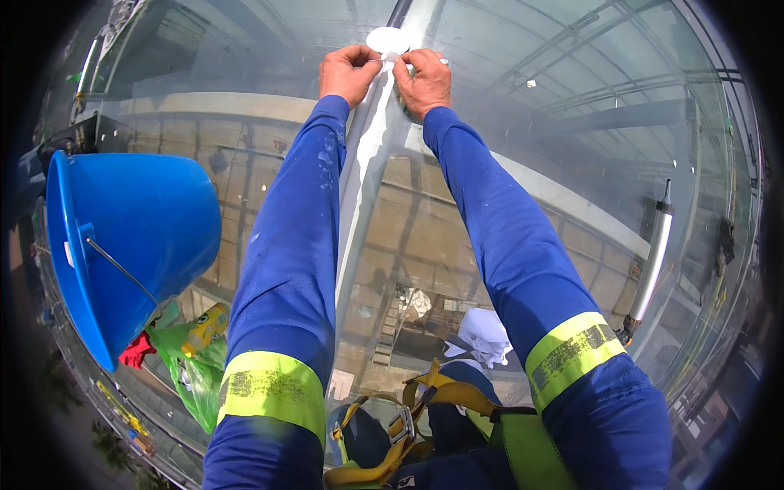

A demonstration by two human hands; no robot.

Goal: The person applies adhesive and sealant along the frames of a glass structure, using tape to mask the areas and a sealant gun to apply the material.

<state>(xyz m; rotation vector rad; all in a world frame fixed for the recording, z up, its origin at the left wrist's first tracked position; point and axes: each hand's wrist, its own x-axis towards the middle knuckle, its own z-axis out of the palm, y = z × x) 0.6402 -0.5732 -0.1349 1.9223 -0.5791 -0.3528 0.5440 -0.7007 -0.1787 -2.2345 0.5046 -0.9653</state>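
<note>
Both hands meet at the far end of a white-edged seam [365,175] between glass panels. My left hand [349,73] is closed in a pinch, with a thin whitish bit showing at its fingertips. Close beside it, my right hand [425,80] pinches too, its fingertips nearly touching the left ones. Just beyond the fingers lies a flat white oval piece [387,39], with more white material below it between the hands. What exactly the fingertips hold is too small to make out.
A blue bucket [155,229] lies tipped at the left, near a green plastic bag [192,367], a yellow bottle [208,327] and a red cloth [137,351]. A caulking gun [656,257] rests at the right. A white cloth [486,335] and harness straps [457,394] are near my body.
</note>
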